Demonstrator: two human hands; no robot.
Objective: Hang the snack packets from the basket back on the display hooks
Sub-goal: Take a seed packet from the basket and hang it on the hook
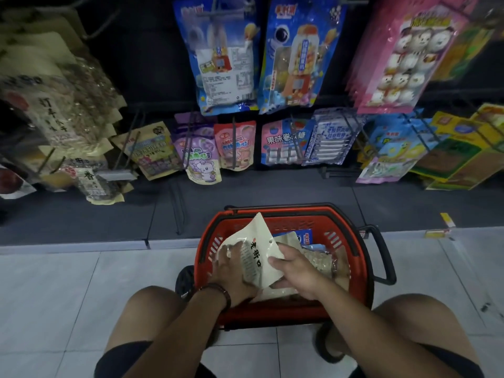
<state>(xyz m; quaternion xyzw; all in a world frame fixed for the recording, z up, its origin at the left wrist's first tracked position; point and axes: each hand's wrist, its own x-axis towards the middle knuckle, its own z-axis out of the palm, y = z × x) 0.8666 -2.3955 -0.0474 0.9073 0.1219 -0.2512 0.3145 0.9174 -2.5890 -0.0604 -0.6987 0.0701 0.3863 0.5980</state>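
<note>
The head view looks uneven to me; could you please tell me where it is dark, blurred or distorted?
Head view: the display rack is dim, the floor tiles brighter; the brown packets at far left are smeared; the wide angle fans the pink packets outward; the cream packet held by both hands over the red basket stays fairly sharp.

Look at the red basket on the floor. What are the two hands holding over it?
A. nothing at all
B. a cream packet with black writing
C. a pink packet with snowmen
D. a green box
B: the left hand and the right hand both grip a cream packet with black writing, held above the red basket.
</note>
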